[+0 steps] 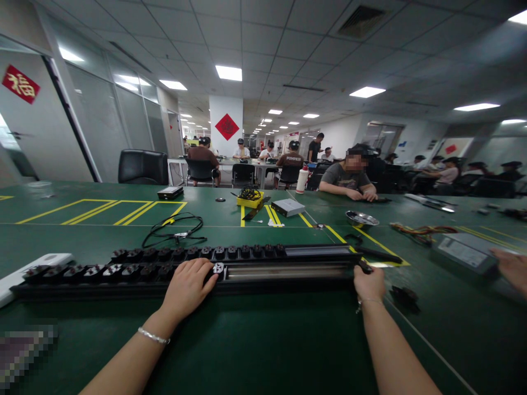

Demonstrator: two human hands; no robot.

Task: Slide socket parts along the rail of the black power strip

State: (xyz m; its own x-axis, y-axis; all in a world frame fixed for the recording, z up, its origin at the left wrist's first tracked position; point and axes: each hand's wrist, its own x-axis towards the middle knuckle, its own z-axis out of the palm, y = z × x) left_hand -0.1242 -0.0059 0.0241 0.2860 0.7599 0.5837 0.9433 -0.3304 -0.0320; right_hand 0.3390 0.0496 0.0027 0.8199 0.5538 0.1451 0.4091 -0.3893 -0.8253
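A long black two-channel rail [272,285] runs across the table in front of me, with black pronged plugs [132,270] lined up in its front channel. More plugs [206,252] fill the left part of the back channel. My left hand [189,285] is curled over the front row at its right end, covering some plugs; a lighter-faced plug [219,269] shows at its fingertips. At the rail's right end, my right hand [369,283] is closed on a small black piece [364,266], probably a plug, partly hidden by the fingers. Bare channel lies between my hands.
Another person's hand [510,269] is by a grey power supply box [469,252] at right. A dark part [405,298] lies near my right wrist. Beyond the rail are a black cable [175,236], a yellow tray [242,201], a grey box [288,207] and a metal bowl [361,218].
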